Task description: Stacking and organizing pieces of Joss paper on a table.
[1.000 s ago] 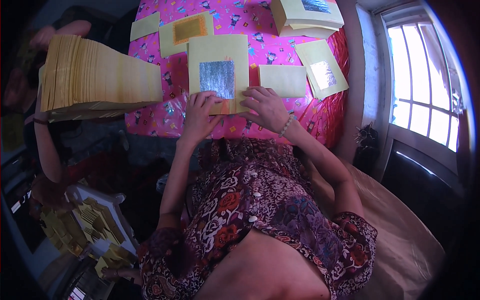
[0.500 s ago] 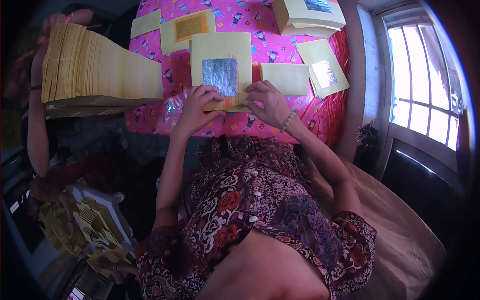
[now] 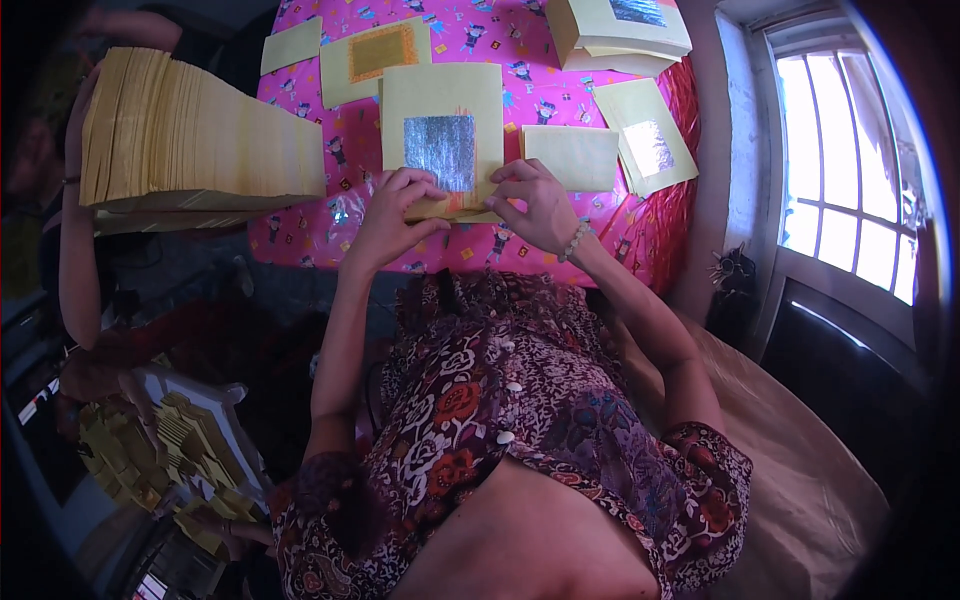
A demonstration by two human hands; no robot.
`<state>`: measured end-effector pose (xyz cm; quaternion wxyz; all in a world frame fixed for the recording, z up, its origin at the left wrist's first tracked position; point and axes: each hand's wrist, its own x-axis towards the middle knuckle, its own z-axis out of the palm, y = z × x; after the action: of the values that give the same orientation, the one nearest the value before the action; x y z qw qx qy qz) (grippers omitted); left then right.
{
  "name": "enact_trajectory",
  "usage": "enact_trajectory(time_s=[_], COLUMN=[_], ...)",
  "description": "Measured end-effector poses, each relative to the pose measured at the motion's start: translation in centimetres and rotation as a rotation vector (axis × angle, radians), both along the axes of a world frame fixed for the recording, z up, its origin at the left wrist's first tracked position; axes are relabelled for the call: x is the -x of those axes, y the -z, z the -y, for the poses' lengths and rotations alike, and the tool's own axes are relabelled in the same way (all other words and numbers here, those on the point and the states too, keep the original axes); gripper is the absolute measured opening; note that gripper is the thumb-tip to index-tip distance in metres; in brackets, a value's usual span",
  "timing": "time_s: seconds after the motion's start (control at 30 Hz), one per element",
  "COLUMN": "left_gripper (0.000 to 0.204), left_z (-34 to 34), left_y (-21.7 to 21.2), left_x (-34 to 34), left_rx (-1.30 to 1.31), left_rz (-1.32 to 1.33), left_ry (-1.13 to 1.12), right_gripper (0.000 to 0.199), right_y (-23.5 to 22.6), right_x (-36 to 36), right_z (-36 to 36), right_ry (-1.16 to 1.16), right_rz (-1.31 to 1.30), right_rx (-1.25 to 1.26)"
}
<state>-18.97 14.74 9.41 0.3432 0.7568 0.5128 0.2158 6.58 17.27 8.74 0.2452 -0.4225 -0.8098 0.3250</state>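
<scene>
A pale yellow paper sheet with a silver foil square and reddish streaks beside it lies in front of me on the table. At its near left edge is my left hand, fingers bent over the paper and thumb along the near edge. My right hand, with a beaded bracelet at the wrist, pinches the near right corner. Between the hands the near edge looks slightly lifted or curled. The fingers partly hide this edge, and how many layers are there I cannot tell.
A pink patterned tablecloth covers the table. A tall paper stack stands left, with another person's arm beside it. Other papers lie around, and a thick foil-topped stack sits far right. More papers show at lower left.
My hands stay at the sheet's near edge with barely any shift. At left, the other person's arm and hand have moved about the tall stack, which has shifted slightly left.
</scene>
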Motion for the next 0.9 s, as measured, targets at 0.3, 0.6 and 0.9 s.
enact_trajectory(time_s=[0.3,0.6,0.9], left_gripper=[0.038,0.039,0.039], left_z=[0.0,-0.27,-0.51], left_y=[-0.19,0.02,0.12], left_x=[-0.06,0.2,0.34], left_rx=[-0.027,0.041,0.032], left_rz=[0.018,0.035,0.023], left_ry=[0.007,-0.001,0.014], right_gripper=[0.015,0.016,0.016], right_y=[0.17,-0.06,0.31], right_x=[0.1,0.06,0.18], right_z=[0.05,-0.05,-0.22], right_ry=[0.006,-0.003,0.004], right_rz=[-0.006,0.001,-0.02], right_rx=[-0.007,0.013,-0.015])
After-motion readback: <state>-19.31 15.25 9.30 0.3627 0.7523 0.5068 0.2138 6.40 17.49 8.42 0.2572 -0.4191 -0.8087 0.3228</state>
